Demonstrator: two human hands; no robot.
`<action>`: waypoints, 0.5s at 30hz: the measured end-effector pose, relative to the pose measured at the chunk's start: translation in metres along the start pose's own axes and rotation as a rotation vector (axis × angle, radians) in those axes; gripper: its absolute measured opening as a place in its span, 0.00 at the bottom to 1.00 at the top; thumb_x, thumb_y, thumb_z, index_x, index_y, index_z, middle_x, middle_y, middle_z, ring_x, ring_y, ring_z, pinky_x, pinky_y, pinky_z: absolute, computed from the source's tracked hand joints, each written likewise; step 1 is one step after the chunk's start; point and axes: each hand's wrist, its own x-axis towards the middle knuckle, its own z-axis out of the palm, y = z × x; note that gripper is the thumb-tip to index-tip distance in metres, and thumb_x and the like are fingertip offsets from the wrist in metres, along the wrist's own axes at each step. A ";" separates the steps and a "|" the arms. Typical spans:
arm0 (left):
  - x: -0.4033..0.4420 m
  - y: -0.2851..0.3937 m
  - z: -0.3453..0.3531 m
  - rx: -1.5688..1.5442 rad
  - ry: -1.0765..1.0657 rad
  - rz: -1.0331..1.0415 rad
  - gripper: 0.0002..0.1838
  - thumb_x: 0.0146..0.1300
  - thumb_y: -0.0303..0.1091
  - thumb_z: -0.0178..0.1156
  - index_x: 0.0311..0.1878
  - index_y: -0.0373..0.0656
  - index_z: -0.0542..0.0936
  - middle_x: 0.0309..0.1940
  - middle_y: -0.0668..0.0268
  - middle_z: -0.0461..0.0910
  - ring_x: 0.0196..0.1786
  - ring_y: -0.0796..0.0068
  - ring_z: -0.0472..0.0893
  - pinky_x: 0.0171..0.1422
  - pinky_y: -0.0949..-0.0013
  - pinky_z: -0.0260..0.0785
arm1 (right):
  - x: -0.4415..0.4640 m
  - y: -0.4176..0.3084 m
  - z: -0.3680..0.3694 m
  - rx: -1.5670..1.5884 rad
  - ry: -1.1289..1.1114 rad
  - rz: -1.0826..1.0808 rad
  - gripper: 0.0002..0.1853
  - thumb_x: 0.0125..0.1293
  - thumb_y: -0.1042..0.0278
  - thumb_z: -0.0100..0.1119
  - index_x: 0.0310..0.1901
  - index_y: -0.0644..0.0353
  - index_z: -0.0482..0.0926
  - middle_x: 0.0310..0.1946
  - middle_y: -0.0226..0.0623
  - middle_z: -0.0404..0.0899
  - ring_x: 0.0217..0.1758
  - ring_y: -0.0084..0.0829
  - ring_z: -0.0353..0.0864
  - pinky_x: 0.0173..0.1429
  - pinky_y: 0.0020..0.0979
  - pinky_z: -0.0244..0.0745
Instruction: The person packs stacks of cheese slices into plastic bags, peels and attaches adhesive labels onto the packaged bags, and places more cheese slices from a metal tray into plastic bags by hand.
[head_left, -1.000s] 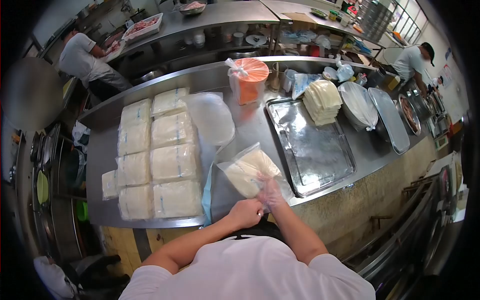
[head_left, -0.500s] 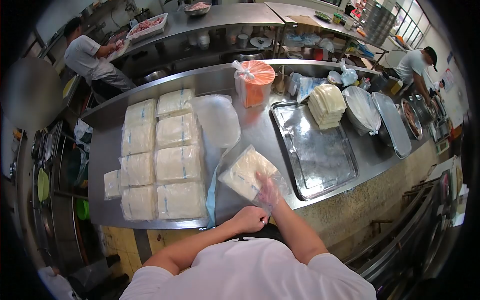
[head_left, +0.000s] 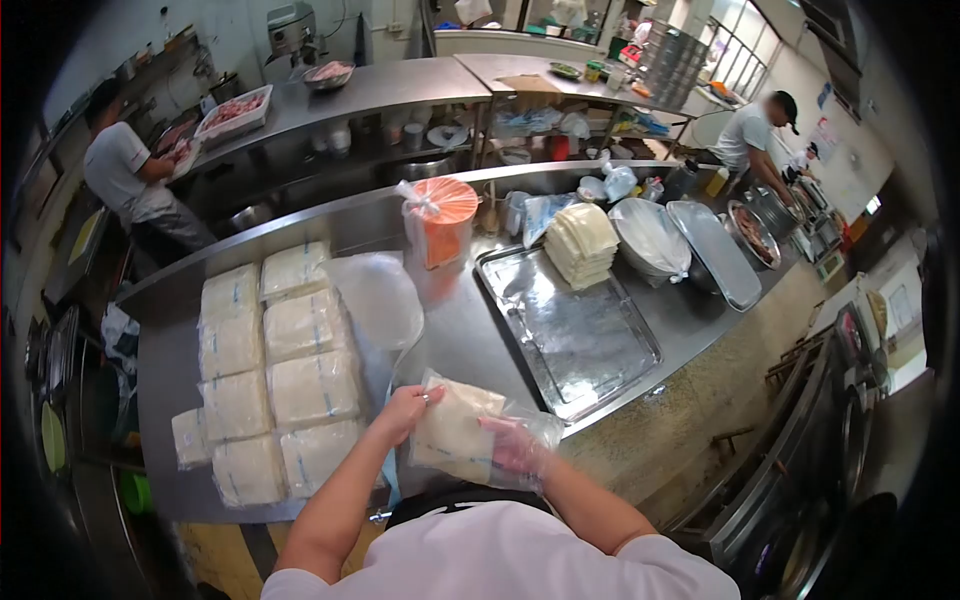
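Packet was pinched at 11 o'clock by left hand, touched at 3 by right hand; right's closure couldn't be told.

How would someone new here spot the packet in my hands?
Find the big steel table, then its near edge, between the packets lying in rows and the metal tray. There, your left hand grips the bagged packet and your right hand touches it. Only this one is handled; its neighbours lie untouched.
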 end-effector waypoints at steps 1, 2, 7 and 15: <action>0.004 -0.005 0.000 -0.082 -0.004 -0.002 0.22 0.76 0.46 0.62 0.55 0.33 0.83 0.45 0.62 0.87 0.45 0.72 0.85 0.51 0.64 0.78 | -0.004 0.000 0.000 0.004 -0.002 -0.003 0.31 0.75 0.57 0.61 0.73 0.61 0.66 0.67 0.42 0.76 0.68 0.44 0.78 0.74 0.54 0.71; 0.011 -0.011 0.002 -0.165 -0.001 0.000 0.21 0.77 0.45 0.62 0.55 0.32 0.83 0.46 0.62 0.87 0.45 0.72 0.85 0.51 0.64 0.78 | -0.011 0.000 0.000 0.009 -0.003 -0.002 0.31 0.75 0.56 0.61 0.73 0.61 0.66 0.68 0.42 0.75 0.69 0.44 0.77 0.74 0.53 0.70; 0.012 -0.010 0.023 -0.452 -0.158 -0.050 0.20 0.77 0.42 0.62 0.57 0.32 0.82 0.46 0.60 0.87 0.45 0.71 0.86 0.51 0.65 0.79 | -0.022 0.006 -0.018 0.084 0.027 0.002 0.33 0.75 0.53 0.63 0.73 0.61 0.66 0.67 0.41 0.76 0.68 0.42 0.78 0.73 0.50 0.72; 0.012 -0.004 0.014 -0.294 -0.337 0.059 0.09 0.71 0.33 0.67 0.48 0.40 0.81 0.41 0.65 0.85 0.44 0.71 0.85 0.51 0.64 0.80 | -0.059 -0.011 0.012 -0.118 0.064 -0.098 0.32 0.75 0.55 0.63 0.72 0.64 0.67 0.65 0.43 0.76 0.66 0.42 0.79 0.72 0.49 0.75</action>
